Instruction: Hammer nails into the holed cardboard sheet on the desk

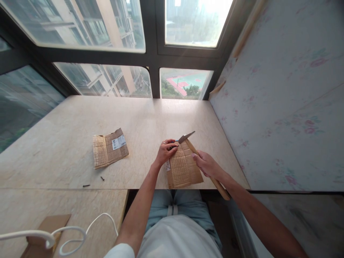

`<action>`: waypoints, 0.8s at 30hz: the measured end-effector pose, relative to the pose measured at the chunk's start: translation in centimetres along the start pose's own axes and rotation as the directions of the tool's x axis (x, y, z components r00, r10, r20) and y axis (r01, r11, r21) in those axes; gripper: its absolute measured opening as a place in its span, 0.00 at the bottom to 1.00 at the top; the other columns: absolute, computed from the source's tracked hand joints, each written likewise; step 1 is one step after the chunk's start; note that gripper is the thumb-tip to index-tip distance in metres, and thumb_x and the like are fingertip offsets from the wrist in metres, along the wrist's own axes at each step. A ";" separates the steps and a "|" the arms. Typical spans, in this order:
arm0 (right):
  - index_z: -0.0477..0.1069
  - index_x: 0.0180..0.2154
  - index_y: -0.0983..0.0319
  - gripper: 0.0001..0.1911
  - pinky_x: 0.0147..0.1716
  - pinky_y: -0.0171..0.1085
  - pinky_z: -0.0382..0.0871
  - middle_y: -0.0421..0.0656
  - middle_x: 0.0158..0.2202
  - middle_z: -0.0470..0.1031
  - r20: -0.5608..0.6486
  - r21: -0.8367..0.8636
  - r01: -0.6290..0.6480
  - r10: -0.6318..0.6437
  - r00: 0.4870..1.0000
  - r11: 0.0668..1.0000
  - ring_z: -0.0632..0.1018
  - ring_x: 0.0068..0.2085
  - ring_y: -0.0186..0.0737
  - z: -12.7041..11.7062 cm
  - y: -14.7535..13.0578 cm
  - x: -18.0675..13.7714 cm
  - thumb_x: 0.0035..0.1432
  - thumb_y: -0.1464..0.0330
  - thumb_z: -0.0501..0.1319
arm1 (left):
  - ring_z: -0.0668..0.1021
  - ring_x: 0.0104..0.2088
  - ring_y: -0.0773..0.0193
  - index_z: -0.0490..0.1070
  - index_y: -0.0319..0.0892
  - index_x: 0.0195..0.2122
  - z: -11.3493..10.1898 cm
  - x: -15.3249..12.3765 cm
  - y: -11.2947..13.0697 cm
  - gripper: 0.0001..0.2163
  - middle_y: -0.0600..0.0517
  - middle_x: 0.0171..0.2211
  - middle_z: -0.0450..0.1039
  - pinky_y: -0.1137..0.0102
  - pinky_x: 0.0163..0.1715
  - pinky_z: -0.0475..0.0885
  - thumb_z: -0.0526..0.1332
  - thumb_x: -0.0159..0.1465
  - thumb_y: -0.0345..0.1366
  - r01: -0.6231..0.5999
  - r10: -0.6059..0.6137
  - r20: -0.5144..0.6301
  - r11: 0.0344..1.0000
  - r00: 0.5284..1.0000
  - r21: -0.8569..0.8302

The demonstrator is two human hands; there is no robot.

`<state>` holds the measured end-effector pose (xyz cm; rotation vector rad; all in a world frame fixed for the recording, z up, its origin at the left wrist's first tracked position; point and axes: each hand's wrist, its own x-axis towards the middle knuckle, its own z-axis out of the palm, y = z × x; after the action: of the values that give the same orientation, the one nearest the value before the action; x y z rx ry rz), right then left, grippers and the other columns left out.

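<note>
A hammer with a wooden handle (219, 184) and a metal head (186, 137) is gripped in my right hand (205, 163), its head raised just above the far edge of a flattened cardboard piece (184, 168). My left hand (166, 151) pinches a small dark nail upright on that cardboard, right below the hammer head. The cardboard lies at the near edge of the marble table (145, 118).
A second cardboard piece with a white label (109, 147) lies to the left. Two loose nails (94, 181) rest near the table's front edge. A lower surface at bottom left carries a white cable (70, 236) and a brown card. Windows stand behind, a wall at right.
</note>
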<state>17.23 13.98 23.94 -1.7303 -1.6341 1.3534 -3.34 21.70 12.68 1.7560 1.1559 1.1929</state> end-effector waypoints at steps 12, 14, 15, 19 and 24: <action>0.60 0.33 0.59 0.16 0.05 0.27 0.50 0.28 0.16 0.54 -0.003 0.182 -0.017 0.018 1.000 0.983 0.55 0.10 0.25 0.2 1.5 0.9 0.62 0.53 0.52 | 0.76 0.48 0.57 0.81 0.44 0.34 -0.1 0.6 -0.3 0.04 0.45 0.46 0.76 0.58 0.53 0.71 0.66 0.58 0.35 -0.015 0.016 -0.032 1.000 0.999 0.028; 0.60 0.33 0.59 0.15 0.05 0.27 0.50 0.28 0.17 0.53 -0.001 0.185 -0.017 0.017 1.000 0.983 0.55 0.11 0.25 0.2 1.3 1.1 0.62 0.54 0.53 | 0.76 0.48 0.57 0.81 0.44 0.34 -0.1 0.9 -0.3 0.05 0.45 0.46 0.76 0.58 0.53 0.71 0.66 0.59 0.35 -0.013 0.014 -0.029 1.000 0.999 0.025; 0.60 0.33 0.59 0.15 0.05 0.27 0.50 0.28 0.17 0.53 -0.003 0.184 -0.017 0.018 1.000 0.983 0.55 0.11 0.25 0.2 1.2 1.1 0.62 0.55 0.53 | 0.76 0.49 0.57 0.81 0.44 0.34 -0.1 1.0 -0.3 0.05 0.45 0.46 0.76 0.58 0.53 0.71 0.66 0.59 0.36 -0.012 0.013 -0.027 1.000 1.000 0.022; 0.59 0.32 0.59 0.14 0.06 0.28 0.50 0.30 0.18 0.55 -0.006 0.154 -0.016 0.017 1.000 0.988 0.56 0.11 0.26 0.1 0.8 1.2 0.62 0.56 0.52 | 0.76 0.49 0.56 0.81 0.44 0.35 -0.1 1.3 -0.4 0.05 0.44 0.47 0.76 0.58 0.53 0.71 0.66 0.59 0.36 0.005 -0.005 -0.010 1.000 1.000 0.011; 0.60 0.30 0.60 0.14 0.11 0.28 0.51 0.31 0.18 0.56 -0.025 0.073 0.055 -0.053 0.998 0.996 0.58 0.13 0.27 0.5 0.4 1.0 0.63 0.57 0.51 | 0.76 0.49 0.56 0.80 0.44 0.35 -0.1 1.2 -0.4 0.05 0.45 0.46 0.76 0.57 0.54 0.69 0.66 0.59 0.36 0.010 -0.010 -0.006 1.000 1.000 0.017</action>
<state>16.93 14.61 23.03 -1.6416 -1.5865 1.3468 -3.38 22.99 12.73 1.7588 1.1804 1.1861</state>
